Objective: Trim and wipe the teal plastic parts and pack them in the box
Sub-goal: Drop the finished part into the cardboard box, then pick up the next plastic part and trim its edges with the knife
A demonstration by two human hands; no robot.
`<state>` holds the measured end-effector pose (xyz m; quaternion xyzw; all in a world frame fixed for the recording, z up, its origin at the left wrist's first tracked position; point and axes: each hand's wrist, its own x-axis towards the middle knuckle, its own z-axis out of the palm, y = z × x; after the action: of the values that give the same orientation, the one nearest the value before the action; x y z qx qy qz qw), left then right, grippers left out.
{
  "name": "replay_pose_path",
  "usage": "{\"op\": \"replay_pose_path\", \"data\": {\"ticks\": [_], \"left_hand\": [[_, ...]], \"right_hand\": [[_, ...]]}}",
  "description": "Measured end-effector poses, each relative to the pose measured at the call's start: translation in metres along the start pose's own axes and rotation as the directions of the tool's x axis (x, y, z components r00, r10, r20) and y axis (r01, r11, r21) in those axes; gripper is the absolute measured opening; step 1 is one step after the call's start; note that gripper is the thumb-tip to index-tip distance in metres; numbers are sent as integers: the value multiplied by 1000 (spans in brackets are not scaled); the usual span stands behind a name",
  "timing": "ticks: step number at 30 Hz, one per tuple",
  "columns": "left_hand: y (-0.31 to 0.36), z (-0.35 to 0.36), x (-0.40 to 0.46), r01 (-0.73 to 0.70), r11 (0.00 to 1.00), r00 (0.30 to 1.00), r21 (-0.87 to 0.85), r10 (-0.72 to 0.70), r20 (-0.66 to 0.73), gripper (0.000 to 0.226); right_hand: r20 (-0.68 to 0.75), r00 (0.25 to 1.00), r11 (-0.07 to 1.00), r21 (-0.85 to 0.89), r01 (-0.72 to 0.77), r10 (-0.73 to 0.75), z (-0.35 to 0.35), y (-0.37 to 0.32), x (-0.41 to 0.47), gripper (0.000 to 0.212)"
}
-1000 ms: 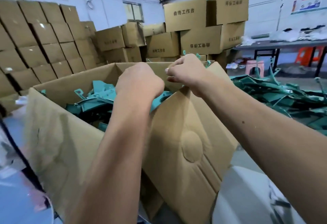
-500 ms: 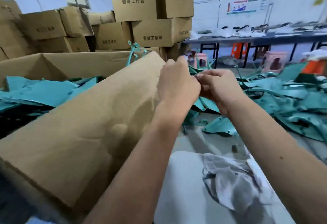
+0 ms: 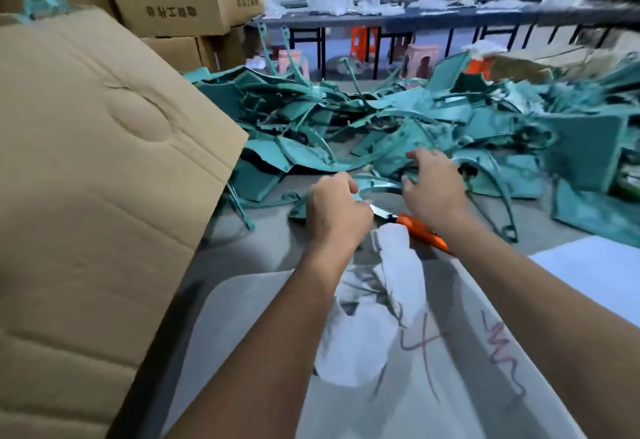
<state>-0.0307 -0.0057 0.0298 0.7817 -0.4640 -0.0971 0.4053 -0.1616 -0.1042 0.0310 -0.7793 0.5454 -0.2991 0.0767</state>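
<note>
Teal plastic parts lie heaped beyond both hands: the right hand hovers with fingers spread, the left hand curls loosely, holding nothing visible. Lift one piece cleanly, avoiding the orange-handled knife beside the rag; the box stands left.

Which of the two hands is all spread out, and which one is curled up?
The right hand is spread, fingers fanned over the teal parts. The left hand is curled, beside the orange knife.
</note>
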Motion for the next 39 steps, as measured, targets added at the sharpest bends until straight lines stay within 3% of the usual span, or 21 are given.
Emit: {"op": "replay_pose_path", "data": {"ticks": [3,5,7,10,13,15,18,20,23,26,28,29,32,34,37,39], "left_hand": [[-7,8,5,21,1000,1000,23,-21,-12,31],[-13,9,5,66,996,997,-56,-67,-26,28],[-22,8,4,57,995,997,-82,-62,-56,23],[-40,1,12,117,991,983,-67,-125,-137,17],[-54,-12,22,313,930,944,-191,-327,-43,49],[-61,-19,24,280,895,958,-346,-281,50,57],[-63,-23,24,207,769,974,-604,-104,201,23],[-60,-19,20,188,736,980,-650,-100,171,13],[-61,-12,12,169,716,971,-677,-238,-8,26],[-73,-5,1,155,706,951,-691,-297,-90,31],[-78,-2,-5,134,699,950,-702,-293,-110,20],[-79,-3,-6,123,680,952,-722,-286,-107,17],[-83,-7,-4,116,584,958,-803,-278,-64,20],[-82,-10,-3,158,491,957,-857,-290,11,27],[-78,-8,-3,240,400,946,-884,-303,120,28],[-71,-10,-3,296,330,932,-896,-306,195,24]], "right_hand": [[154,988,997,74,-6,-6,17,-12,8,48],[283,959,1000,-16,-4,8,26,-21,14,59],[322,946,992,-107,64,-27,28,-24,19,57],[170,981,995,29,92,-96,17,-27,20,45],[46,973,964,153,218,-227,-6,-29,13,41],[5,938,932,117,343,-346,-22,-28,9,38],[-96,890,885,100,454,-445,-32,-24,1,39],[-215,885,894,89,439,-413,-28,-20,-11,50],[-330,919,955,125,271,-217,-14,-1,-37,42],[-13,999,993,-116,31,-32,6,29,-56,37],[185,981,969,-246,-7,54,14,40,-65,42],[216,974,967,-253,-9,66,15,43,-66,42],[109,994,984,-180,20,0,14,47,-62,33],[-58,997,999,18,49,-48,10,46,-60,29],[-300,933,927,251,279,-199,1,34,-64,27],[-318,908,865,334,375,-271,0,20,-73,30]]}}
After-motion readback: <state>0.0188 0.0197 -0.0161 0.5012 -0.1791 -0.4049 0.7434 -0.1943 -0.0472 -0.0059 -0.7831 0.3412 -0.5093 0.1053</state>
